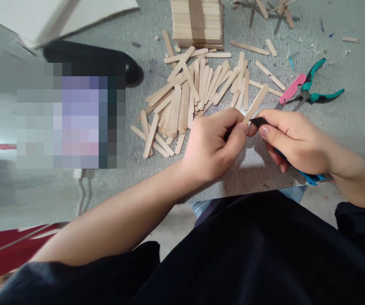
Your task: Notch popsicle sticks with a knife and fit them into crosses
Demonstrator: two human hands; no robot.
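A wooden craft stick (257,103) is pinched in my left hand (216,144), its rounded end pointing up and away from me. My right hand (300,137) is closed around a blue-handled utility knife (309,177), whose dark blade lies close against the stick just above my left fingertips. Whether the blade cuts into the wood I cannot tell. Beyond my left hand spreads a loose heap of craft sticks (176,108). Past my right hand lie teal-handled pliers (316,91) and a pink-handled folding knife (292,89), touching or overlapping.
A bundle of stacked craft sticks (182,21) stands at the back. Broken stick pieces (350,39) and small scraps are scattered at the upper right. On the left are a long black object (90,59), a blurred-out patch and a cable (85,192). The table's front edge runs near my body.
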